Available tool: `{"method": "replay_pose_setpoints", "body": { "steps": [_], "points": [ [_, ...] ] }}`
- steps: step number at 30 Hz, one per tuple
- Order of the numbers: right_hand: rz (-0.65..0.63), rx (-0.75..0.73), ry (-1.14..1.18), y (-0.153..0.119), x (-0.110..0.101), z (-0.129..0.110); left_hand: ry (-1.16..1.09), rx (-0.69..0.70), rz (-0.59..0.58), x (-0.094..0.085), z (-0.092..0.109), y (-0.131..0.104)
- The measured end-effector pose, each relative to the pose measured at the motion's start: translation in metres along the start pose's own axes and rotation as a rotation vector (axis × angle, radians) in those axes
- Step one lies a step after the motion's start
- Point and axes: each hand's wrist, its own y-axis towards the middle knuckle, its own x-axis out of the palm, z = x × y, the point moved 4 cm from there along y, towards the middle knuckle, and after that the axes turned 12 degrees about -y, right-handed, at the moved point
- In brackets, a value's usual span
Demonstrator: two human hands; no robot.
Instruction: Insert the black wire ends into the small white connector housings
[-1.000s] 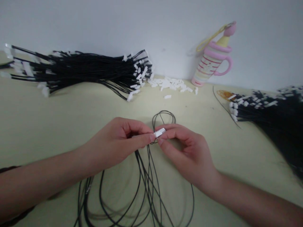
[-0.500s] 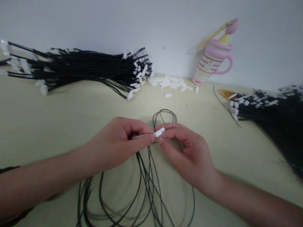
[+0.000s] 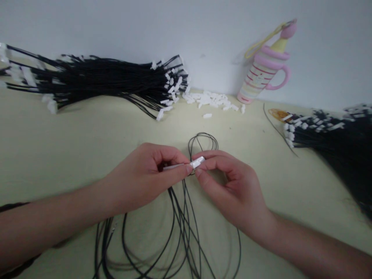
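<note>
A small white plastic connector (image 3: pixel 198 162) sits between the fingertips of both hands. My left hand (image 3: pixel 145 176) pinches its left end between thumb and forefinger, and a thin pale strip shows inside that grip. From the right, my right hand (image 3: pixel 229 180) closes thumb and fingers on the connector's other end. Black wires (image 3: pixel 177 211) hang below my left hand and spread in loose loops on the table. Just behind the fingers lies a small coil of thin black wire (image 3: pixel 205 135). Where the wires enter the connector is hidden by my fingers.
A thick bundle of black cables (image 3: pixel 107 77) with white connectors lies at the back left. Beside it is a pile of loose white connectors (image 3: pixel 215 99). A pink striped cup (image 3: pixel 258 75) leans by the wall. More black cables (image 3: pixel 334 135) lie at right, near orange bands (image 3: pixel 278 114).
Both hands keep their hold on the connector with hardly any movement. The whole view has shifted very slightly.
</note>
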Motion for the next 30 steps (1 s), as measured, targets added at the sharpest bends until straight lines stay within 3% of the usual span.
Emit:
{"method": "replay_pose_setpoints", "body": {
  "steps": [16, 30],
  "points": [
    [-0.008, -0.089, -0.113, -0.0019, -0.0017, -0.0066, -0.011, 0.003, 0.041, -0.0016, 0.0014, -0.0014],
    [0.009, -0.098, -0.18, -0.0032, -0.0036, -0.0065, 0.017, -0.017, 0.008, -0.0007, 0.0011, -0.0002]
  ]
}}
